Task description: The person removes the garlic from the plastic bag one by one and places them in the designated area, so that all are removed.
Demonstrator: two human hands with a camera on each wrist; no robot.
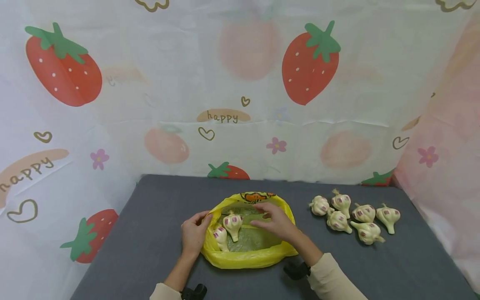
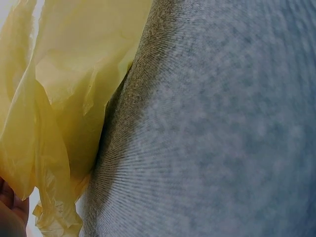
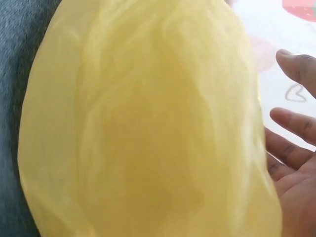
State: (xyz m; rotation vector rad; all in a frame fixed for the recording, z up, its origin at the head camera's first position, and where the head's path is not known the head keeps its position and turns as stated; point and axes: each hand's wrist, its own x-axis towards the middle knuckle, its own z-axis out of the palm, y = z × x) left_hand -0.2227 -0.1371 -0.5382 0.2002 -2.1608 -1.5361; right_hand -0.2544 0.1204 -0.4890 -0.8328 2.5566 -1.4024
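Note:
A yellow plastic bag point(image 1: 247, 259) stands with its mouth spread wide in the middle of the dark table. Inside it, toward the left, lie two garlic bulbs, an upper one point(image 1: 233, 224) and a lower one point(image 1: 221, 238). My left hand point(image 1: 193, 236) pinches the bag's left rim between thumb and fingers. Over the right part of the mouth is my right hand point(image 1: 275, 223), empty, with thumb and fingers parted. The right wrist view shows those parted fingers point(image 3: 291, 121) beyond the yellow side of the bag, which fills most of that picture.
Several more garlic bulbs point(image 1: 363, 213) lie grouped on the table to the right of the bag. A dark cloth point(image 1: 157, 212) covers the table. Behind it and at both sides hangs a pale curtain point(image 1: 180, 87) printed with strawberries.

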